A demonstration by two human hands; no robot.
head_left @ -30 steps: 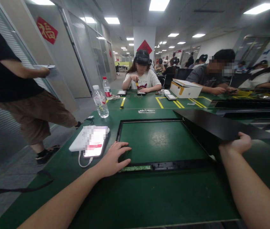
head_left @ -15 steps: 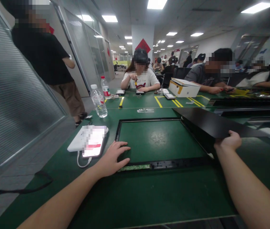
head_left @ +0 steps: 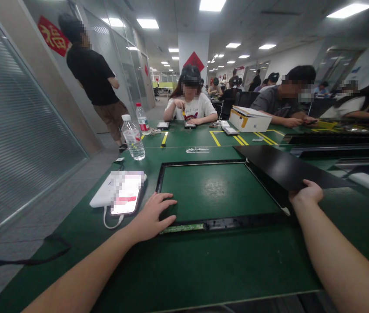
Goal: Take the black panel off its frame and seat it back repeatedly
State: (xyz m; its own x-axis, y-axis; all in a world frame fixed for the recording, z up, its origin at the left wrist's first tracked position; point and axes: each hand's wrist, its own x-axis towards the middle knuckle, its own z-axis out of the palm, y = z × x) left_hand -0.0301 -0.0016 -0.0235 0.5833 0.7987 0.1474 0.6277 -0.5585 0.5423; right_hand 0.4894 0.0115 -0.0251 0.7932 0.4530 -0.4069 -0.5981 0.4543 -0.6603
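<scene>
A thin black rectangular frame lies flat on the green table, with a green circuit strip along the left part of its front bar. Over the frame's left front corner rests my left hand, palm down and fingers spread. My right hand grips the near edge of a flat black panel, thumb uppermost; the fingers underneath are hidden. The panel is tilted beside the frame's right side, its far left corner close to the frame's back right corner.
Left of the frame lie a lit phone with a cable and a white box. Two water bottles stand behind them. White strips lie beyond the frame. A co-worker sits opposite, near a white carton.
My right hand and the panel have shifted slightly left. My left hand stays on the frame's corner. The standing person on the left has walked farther away.
</scene>
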